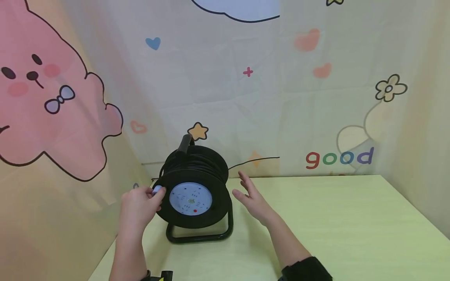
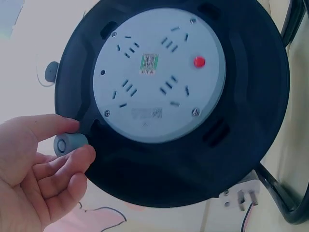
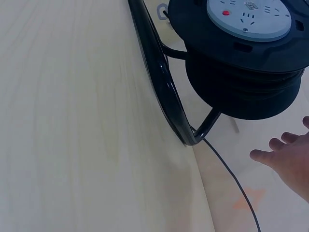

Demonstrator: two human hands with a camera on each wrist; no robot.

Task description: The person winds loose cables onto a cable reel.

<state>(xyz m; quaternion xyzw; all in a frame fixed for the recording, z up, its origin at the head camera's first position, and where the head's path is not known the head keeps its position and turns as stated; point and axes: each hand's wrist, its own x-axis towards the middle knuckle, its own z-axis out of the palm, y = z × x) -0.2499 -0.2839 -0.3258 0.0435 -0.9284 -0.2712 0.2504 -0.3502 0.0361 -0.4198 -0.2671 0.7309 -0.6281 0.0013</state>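
A black cable reel (image 1: 161,210) stands on its tubular frame (image 1: 200,239) on the table, with black cable wound round its drum. Its round pale socket panel (image 2: 140,96) carries several outlets and a red button (image 2: 199,62). My left hand (image 1: 138,207) pinches the small grey crank knob (image 2: 70,144) at the left rim of the disc, between thumb and fingers. To the right of the reel my right hand (image 1: 256,198) is held in the air, fingers extended and apart from the reel, holding nothing.
A thin black cable (image 1: 251,160) runs from behind the reel to the right, along the printed curtain (image 1: 218,89). In the left wrist view a pale plug (image 2: 240,195) shows below the disc. The pale table (image 1: 334,222) stretches off to the right.
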